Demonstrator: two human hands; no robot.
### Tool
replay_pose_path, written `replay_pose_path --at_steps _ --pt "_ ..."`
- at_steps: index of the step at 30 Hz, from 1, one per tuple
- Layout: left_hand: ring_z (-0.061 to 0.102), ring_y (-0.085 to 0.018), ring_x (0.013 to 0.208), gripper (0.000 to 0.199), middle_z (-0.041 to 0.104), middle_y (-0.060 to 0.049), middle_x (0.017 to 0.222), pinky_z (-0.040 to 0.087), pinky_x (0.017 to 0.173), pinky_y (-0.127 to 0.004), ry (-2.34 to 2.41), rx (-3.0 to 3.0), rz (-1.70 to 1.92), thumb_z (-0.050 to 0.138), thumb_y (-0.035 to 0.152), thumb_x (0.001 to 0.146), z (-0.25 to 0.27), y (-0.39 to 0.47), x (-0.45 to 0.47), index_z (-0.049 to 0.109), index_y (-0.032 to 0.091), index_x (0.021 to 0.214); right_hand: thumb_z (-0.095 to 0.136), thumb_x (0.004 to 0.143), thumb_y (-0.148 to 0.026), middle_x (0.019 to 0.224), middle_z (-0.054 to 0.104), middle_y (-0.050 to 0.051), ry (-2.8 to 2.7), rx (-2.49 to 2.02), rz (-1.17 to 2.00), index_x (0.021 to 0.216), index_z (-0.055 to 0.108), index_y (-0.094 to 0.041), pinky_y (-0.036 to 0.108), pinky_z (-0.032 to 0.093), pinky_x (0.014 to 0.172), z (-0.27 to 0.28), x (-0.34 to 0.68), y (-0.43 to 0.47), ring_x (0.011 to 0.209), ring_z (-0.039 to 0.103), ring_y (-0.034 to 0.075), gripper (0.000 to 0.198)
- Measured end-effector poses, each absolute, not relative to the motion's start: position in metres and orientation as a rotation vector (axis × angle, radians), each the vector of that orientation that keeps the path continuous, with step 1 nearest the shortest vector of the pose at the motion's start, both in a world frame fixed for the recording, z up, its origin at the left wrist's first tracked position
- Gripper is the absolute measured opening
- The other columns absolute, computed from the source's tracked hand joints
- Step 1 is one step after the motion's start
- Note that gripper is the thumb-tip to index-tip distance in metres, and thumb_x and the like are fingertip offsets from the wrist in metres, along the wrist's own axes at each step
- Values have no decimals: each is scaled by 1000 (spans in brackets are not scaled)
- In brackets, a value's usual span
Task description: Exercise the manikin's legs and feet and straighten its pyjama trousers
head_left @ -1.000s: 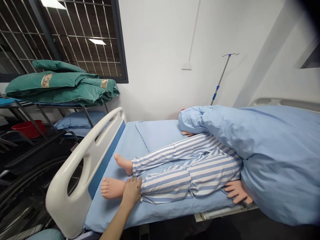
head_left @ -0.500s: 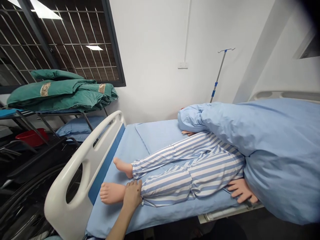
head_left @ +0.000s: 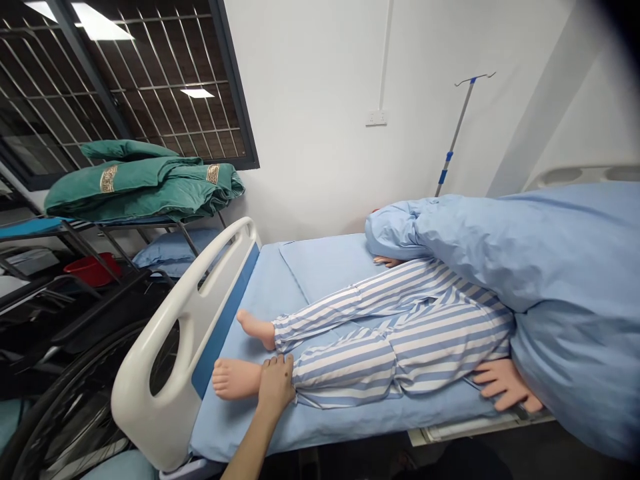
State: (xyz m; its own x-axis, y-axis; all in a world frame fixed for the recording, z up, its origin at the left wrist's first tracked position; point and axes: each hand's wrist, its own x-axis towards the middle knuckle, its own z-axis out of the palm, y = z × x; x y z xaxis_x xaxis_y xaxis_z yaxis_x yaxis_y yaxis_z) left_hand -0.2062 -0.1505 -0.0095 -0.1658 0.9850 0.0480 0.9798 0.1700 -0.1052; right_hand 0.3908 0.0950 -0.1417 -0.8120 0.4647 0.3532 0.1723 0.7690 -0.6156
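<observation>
My left hand (head_left: 277, 385) reaches in from the bottom and lies over the near ankle of a manikin, fingers curled round it just below the trouser cuff. The manikin's near foot (head_left: 236, 379) sticks out to the left of my hand, toes up. Its far foot (head_left: 257, 329) rests on the sheet beyond. Both legs wear blue-and-white striped trousers (head_left: 350, 363). A light blue quilt (head_left: 565, 260) covers the upper body, and one manikin hand (head_left: 506, 383) shows at its edge. My right hand is out of view.
A white footboard (head_left: 145, 380) stands left of the feet, with a wheelchair wheel (head_left: 30, 427) beside it. Green folded bedding (head_left: 145, 187) lies on a rack under the barred window. An IV pole (head_left: 453, 143) rises behind the bed; a red basin (head_left: 93, 268) sits far left.
The view has shifted a little, so the bed and everything on it appear further right. My left hand stays on the same ankle, and the legs lie as before.
</observation>
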Motion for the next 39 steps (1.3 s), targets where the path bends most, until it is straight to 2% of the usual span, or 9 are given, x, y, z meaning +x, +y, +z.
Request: replay_pose_path --at_steps 3,6,11,18,23,26,31,36,39 --pt "49 -24 84 47 55 -10 91 29 73 -34 -2308 -1960 68 50 13 60 -10 -151 -206 49 15 107 50 45 -57 78 61 3 -2829 -171 1096 50 62 -33 30 32 84 -128 394 107 85 60 19 27" --pt "49 -24 82 45 55 -9 89 29 71 -34 -2294 -1955 48 50 13 59 -11 -151 -206 50 15 104 53 49 -48 90 61 4 -3102 -63 1269 61 65 -34 32 28 88 -103 392 121 100 54 20 21" --pt "48 -24 83 45 55 -10 91 29 72 -34 -2317 -1945 49 51 14 59 -11 -152 -206 49 14 104 55 55 -36 106 58 2 -3284 323 1048 82 63 -41 35 25 91 -84 381 122 113 42 20 28" --pt "48 -24 84 48 54 -10 91 29 73 -34 -2359 -1948 36 54 16 58 -8 -152 -204 48 14 105 54 57 -36 111 56 3 -3157 619 498 90 62 -39 31 29 88 -104 392 125 109 46 19 34" --pt "48 -23 84 47 54 -9 91 29 73 -34 -2371 -1942 40 53 14 58 -8 -152 -203 48 15 105 52 52 -43 99 60 0 -2944 433 621 72 63 -42 30 31 85 -135 401 124 97 55 18 23" --pt "48 -23 83 45 54 -9 90 29 73 -34 -2362 -1936 34 52 13 60 -8 -153 -202 49 15 104 49 55 -45 91 62 0 -2803 347 666 67 63 -41 29 33 82 -140 397 117 92 57 16 20" --pt "48 -23 83 44 55 -10 90 29 73 -34 -2313 -1920 14 49 13 61 -7 -156 -202 50 14 105 45 59 -44 87 64 0 -2837 292 753 76 65 -39 29 35 81 -102 372 100 91 59 18 27" --pt "47 -23 85 46 54 -9 93 29 75 -34 -2306 -1970 10 51 13 59 -7 -158 -205 49 16 105 44 52 -49 91 63 -9 -2915 578 565 81 61 -38 33 41 73 -55 336 85 85 60 22 36" --pt "46 -23 86 47 53 -9 95 29 77 -34 -2298 -1972 -22 51 13 59 -8 -160 -206 49 17 106 45 50 -47 91 63 -10 -2940 614 569 75 60 -39 36 43 70 -38 322 79 84 60 25 30"
